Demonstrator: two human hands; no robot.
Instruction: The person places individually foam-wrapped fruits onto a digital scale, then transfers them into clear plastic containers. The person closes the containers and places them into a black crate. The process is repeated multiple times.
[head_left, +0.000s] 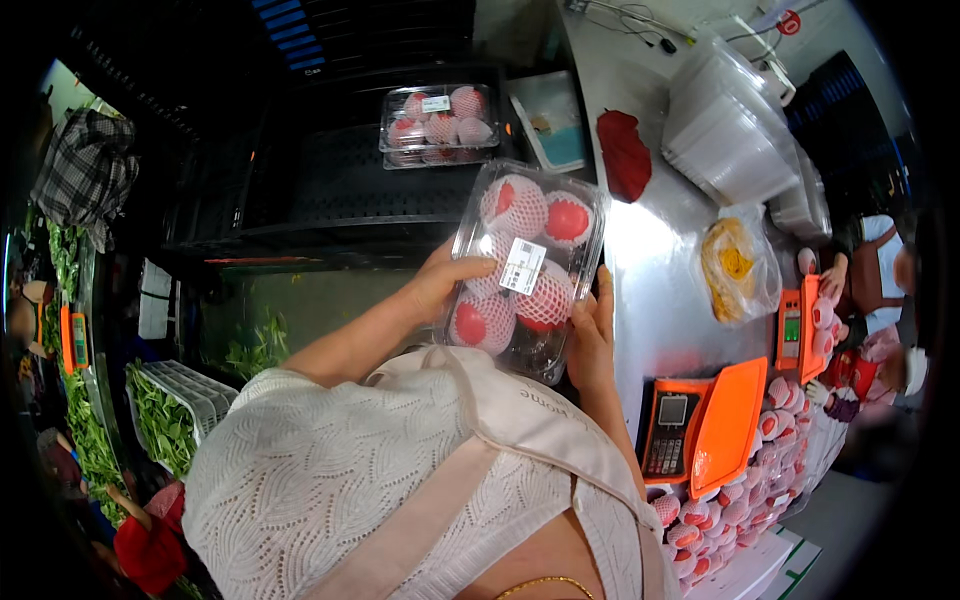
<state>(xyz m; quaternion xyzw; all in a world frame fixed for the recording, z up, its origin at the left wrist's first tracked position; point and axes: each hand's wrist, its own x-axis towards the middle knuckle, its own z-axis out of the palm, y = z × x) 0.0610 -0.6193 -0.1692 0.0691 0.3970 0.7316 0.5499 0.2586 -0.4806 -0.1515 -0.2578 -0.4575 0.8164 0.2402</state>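
Note:
Between my two hands is a clear plastic clamshell box (566, 319) of red round fruit (480, 322), each in a pink foam net sleeve. A white printed label (523, 266) sticks to its lid. My left hand (446, 281) grips the box's left side, thumb over the lid. On the opposite side, my right hand (592, 337) holds the lower right edge, its fingers partly hidden. Beyond the box, similar labelled fruit boxes (439, 127) lie stacked on a black plastic crate (322, 180).
To the right runs a metal table (652, 300) with an orange scale (667, 431), a bag of rubber bands (731, 262), stacked clear containers (731, 120) and many sleeved fruits (712, 525). Co-workers (874, 277) stand at its far side. Leafy greens fill a grey crate (191, 397) at left.

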